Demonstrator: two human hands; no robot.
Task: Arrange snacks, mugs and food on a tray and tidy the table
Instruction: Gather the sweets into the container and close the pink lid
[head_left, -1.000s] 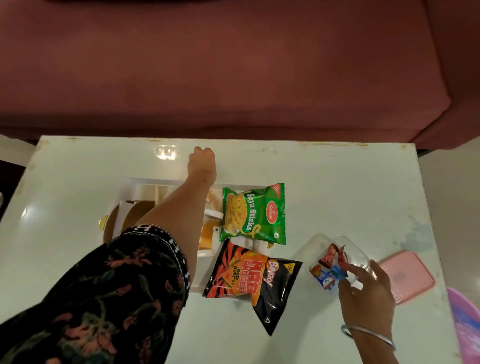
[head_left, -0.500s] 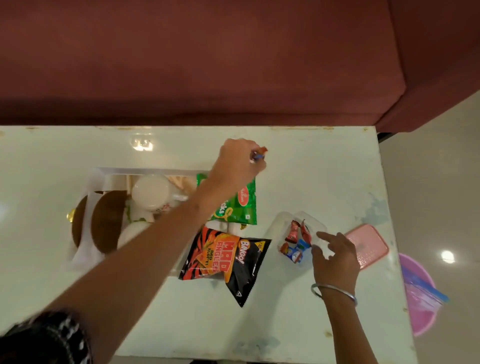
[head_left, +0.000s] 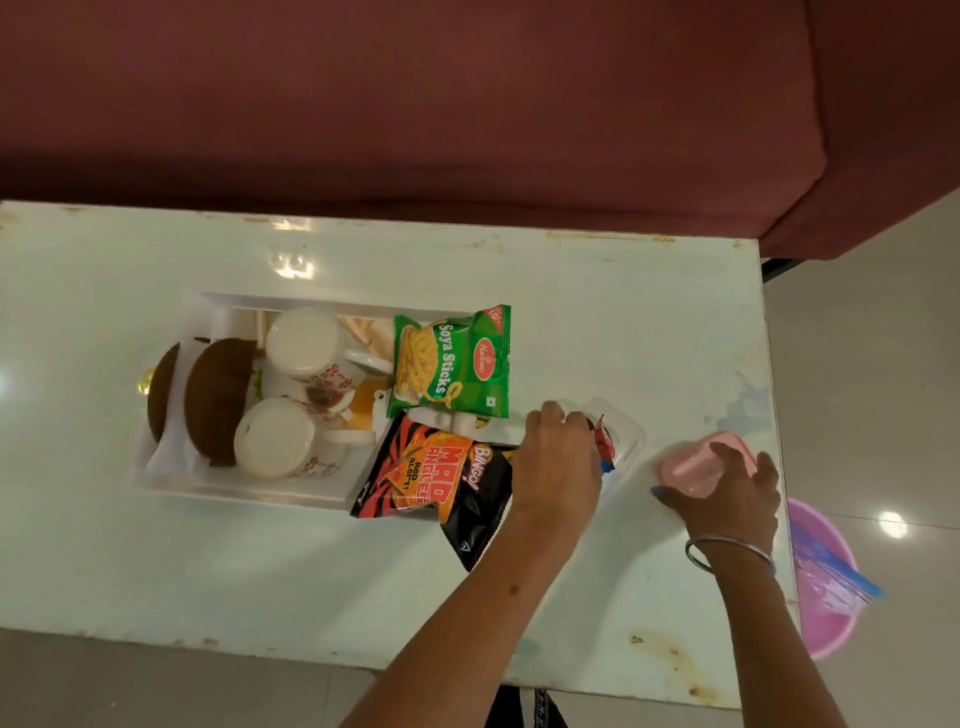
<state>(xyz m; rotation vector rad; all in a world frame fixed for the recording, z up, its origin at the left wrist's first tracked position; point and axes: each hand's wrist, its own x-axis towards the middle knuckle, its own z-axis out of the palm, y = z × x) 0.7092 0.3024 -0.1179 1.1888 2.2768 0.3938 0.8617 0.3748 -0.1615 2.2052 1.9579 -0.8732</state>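
left hand (head_left: 558, 467) moved to clear container (head_left: 626, 439), fingers hidden | right hand (head_left: 727, 493) fingers grip pink lid (head_left: 691, 467)

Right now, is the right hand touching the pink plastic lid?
Touching. The head view shows the right hand with its fingers curled over the pink plastic lid, gripping it at the table's right edge.

green packet (head_left: 451, 362): "Soya Sticks", red oval brand mark in script, too small to read surely, "10/-" in its top corner | black-and-orange packet (head_left: 434, 479): "BINGO!", "MAD ANGLES", "RED ALERT!" | small wrappers in clear box (head_left: 605, 441): print unreadable | mugs: floral pattern only, no text
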